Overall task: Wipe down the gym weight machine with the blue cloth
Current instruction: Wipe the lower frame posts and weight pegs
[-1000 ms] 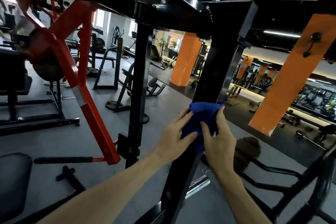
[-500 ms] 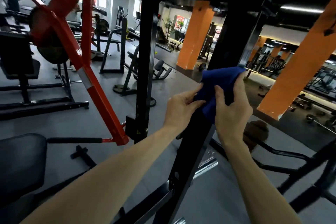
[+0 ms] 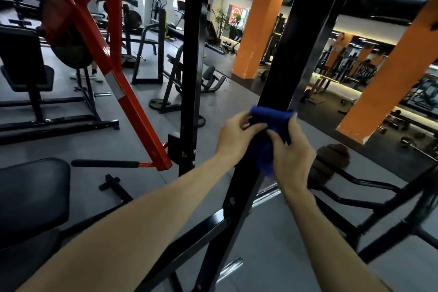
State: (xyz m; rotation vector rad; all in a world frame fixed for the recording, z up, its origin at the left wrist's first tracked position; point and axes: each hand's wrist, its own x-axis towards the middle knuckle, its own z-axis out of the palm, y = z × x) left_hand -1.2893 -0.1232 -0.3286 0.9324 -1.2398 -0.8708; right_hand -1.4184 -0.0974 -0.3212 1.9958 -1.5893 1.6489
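Observation:
A blue cloth is wrapped round the slanted black upright of the weight machine, about halfway up it. My left hand grips the cloth's left side, fingers curled onto it. From the other side my right hand holds it, thumb and fingers pinching the fabric against the post. A loose end of cloth hangs down between the two hands. The post runs down to a black base bar.
A red lever arm with a black handle slants at the left beside a second black post. A black seat pad is at lower left. Orange pillars, benches and other machines stand on the grey floor behind.
Both hands slid the cloth up the post, then back down it. The view has tilted downward, so the top crossbar is out of sight.

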